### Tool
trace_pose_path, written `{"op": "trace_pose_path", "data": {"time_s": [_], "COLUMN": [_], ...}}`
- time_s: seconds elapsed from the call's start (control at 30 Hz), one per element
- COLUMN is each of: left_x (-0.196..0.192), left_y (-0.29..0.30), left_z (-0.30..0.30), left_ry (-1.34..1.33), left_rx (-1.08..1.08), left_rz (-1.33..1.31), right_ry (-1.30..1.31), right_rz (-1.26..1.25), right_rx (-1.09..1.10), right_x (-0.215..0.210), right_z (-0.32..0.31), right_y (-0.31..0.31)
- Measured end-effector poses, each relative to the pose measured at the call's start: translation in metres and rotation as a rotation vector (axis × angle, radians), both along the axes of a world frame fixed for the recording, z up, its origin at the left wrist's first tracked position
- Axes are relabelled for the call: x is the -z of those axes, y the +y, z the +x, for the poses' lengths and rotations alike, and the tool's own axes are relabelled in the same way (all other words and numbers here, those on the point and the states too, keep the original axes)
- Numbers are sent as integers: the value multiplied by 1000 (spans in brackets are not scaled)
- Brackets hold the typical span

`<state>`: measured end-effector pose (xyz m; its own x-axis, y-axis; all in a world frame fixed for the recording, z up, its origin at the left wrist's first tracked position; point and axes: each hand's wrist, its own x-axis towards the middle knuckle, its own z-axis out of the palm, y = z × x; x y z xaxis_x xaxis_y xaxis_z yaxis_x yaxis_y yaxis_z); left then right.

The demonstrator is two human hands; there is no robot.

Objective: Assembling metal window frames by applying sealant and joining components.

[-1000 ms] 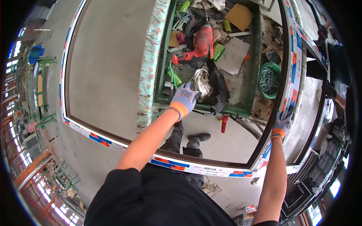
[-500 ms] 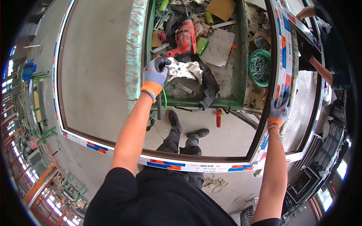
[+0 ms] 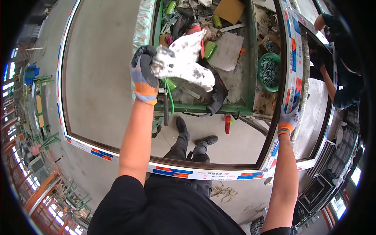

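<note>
Head view: left hand (image 3: 144, 74) holds rag (image 3: 183, 62), right hand (image 3: 289, 118) frame (image 3: 213, 172).

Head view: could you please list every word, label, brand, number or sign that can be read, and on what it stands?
I leave printed wording unquoted.
Frame, near bar: dark print on white film between blue-orange blocks, mostly too small to read.
Frame, right bar: similar film, print small and blurred.
Black tool: small red mark, unreadable.
White cloth: dark blotches, no letters visible.
</note>
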<state>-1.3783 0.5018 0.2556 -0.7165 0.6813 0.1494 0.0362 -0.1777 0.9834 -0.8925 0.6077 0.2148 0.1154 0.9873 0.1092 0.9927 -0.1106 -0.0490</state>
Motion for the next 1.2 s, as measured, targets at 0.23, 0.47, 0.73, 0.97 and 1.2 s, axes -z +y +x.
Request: {"op": "trace_pose_path", "data": {"time_s": [0.23,0.47,0.73,0.97,1.2], "left_x": [12,114,161,126,98], "left_y": [-25,-22,-31,-30,-29], "left_z": [9,38,68,60,12], "left_ry": [-115,19,946,1003,1170], "left_rx": [127,107,662,533,348], "left_rz": [-23,-470,-1299,-1127,-911], "right_ry": [40,-8,6,37,117], "right_rz": [39,59,65,17,3], "right_rx": [-52,-45,-39,14,-7], "right_x": [0,4,-3,-6,-15], "right_z": [1,5,-4,-2,-12], "right_y": [-2,-1,-3,-2,-1]}}
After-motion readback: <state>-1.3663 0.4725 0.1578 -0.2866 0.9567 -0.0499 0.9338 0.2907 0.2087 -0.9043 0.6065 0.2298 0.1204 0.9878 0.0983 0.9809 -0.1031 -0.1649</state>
